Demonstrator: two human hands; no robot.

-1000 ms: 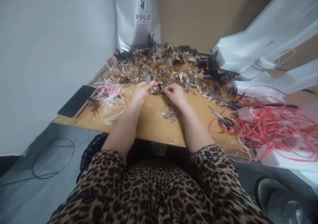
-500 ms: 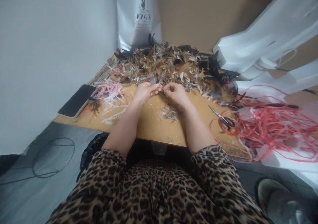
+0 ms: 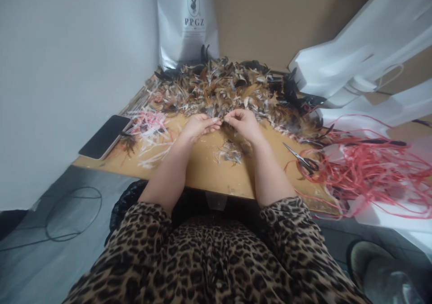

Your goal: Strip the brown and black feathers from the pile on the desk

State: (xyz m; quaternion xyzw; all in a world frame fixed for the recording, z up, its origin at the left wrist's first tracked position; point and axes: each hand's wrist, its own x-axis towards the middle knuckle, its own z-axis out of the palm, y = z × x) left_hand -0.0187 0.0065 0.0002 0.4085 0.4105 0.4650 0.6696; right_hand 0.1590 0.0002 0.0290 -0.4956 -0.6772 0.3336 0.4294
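Observation:
My left hand is closed in a pinch at the near edge of a pile of brown, black and white feathers. Its thumb and fingertips point right, on what looks like a small feather. Close beside it, my right hand pinches too, its fingertips almost meeting the left ones. Brownish feather wisps show just below the right fingers, blurred. The exact hold between the fingertips is too small to make out. Under the hands, a little heap of grey-white fluff lies on the yellow-brown tabletop.
Left are a dark-screened phone and pink-white strips. Scissors with black handles lie right, beside tangled red ribbon. A silver bag stands behind the feathers. White machine-like equipment rises at the right.
My right hand has shifted slightly right, opening a small gap between the two hands' fingertips. My left hand has barely moved.

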